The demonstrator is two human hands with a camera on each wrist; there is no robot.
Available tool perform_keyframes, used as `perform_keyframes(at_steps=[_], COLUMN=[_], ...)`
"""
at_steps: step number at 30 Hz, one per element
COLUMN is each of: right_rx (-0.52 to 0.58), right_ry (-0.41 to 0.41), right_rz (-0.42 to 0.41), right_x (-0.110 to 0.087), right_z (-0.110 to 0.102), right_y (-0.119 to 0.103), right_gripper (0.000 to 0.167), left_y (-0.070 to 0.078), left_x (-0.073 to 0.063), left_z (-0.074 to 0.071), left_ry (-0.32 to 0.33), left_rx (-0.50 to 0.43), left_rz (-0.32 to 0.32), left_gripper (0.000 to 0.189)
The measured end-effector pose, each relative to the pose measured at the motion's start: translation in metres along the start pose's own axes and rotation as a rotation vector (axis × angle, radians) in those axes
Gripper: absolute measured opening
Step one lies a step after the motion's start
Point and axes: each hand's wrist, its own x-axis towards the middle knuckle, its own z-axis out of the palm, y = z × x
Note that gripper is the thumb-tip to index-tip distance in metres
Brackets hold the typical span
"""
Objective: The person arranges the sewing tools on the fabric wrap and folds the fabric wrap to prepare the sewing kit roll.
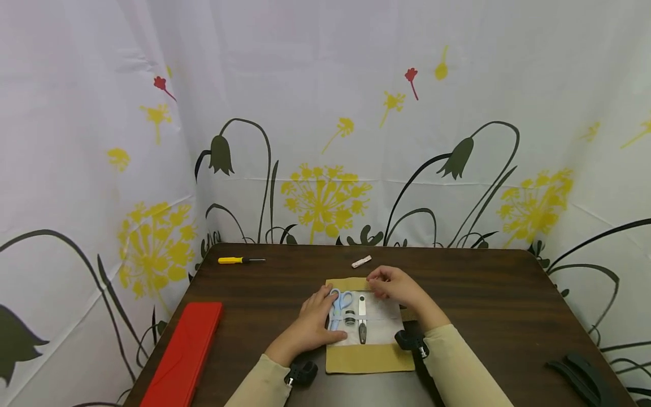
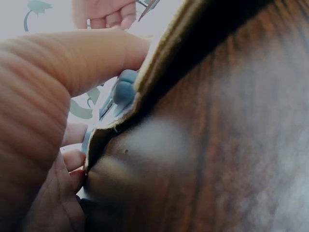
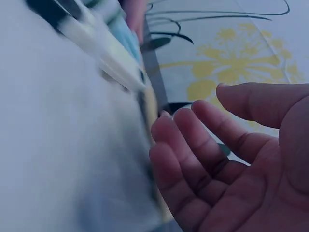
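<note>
An unfolded tan pouch (image 1: 370, 359) with a white lining (image 1: 386, 316) lies on the table. Strapped inside are light-blue-handled scissors (image 1: 337, 311), a small dark round item (image 1: 350, 317) and a slim white-and-grey tool (image 1: 362, 319). Along the pouch's left side rests my left hand (image 1: 312, 321), fingers stretched beside the scissors handles and thumb across the lining. The left wrist view has that thumb (image 2: 111, 55) above the pouch's edge. My right hand (image 1: 399, 291) is over the upper right of the pouch. Its fingers (image 3: 186, 140) bend loosely with nothing visible between them and the thumb.
A small whitish folded strip (image 1: 361, 262) lies behind the pouch. A yellow-handled screwdriver (image 1: 231, 260) is at the back left and a long red case (image 1: 183, 350) at the left edge. At the front right sits a dark curved object (image 1: 585, 376). A patterned curtain (image 1: 315, 73) hangs behind.
</note>
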Motion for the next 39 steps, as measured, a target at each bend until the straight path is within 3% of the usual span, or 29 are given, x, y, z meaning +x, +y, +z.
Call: perform_keyframes(at_steps=[6,12,16,24,27,39], right_rx=[-0.134,-0.416,-0.520,-0.694,-0.712,-0.590], right_ry=[0.116,0.206,0.176,-0.011,0.001,0.157], right_rz=[0.003,-0.092,-0.110,-0.150,-0.135,-0.096], right_x=[0.025,0.048,0.059,0.076,0.077,0.081], right_z=[-0.014,-0.013,-0.014,-0.010,-0.006,0.006], right_y=[-0.014,-0.021,-0.029,-0.028,-0.022,-0.008], right_gripper=[0.019,0.020,0.024,0.036,0.032,0.010], left_y=[-0.001,0.000,-0.001,-0.003,-0.002,-0.004], left_x=[0.000,0.002,0.001,0.001,0.001,0.001], left_z=[0.000,-0.001,-0.001,0.000,0.001,0.000], left_ry=[-0.002,0.003,-0.002,-0.005,-0.009,-0.004], left_rx=[-0.005,-0.007,-0.011,-0.002,0.004,0.016], left_rz=[0.005,0.015,0.011,0.010,0.010,0.008], left_gripper=[0.101,0.101,0.101,0.101,0.101,0.101])
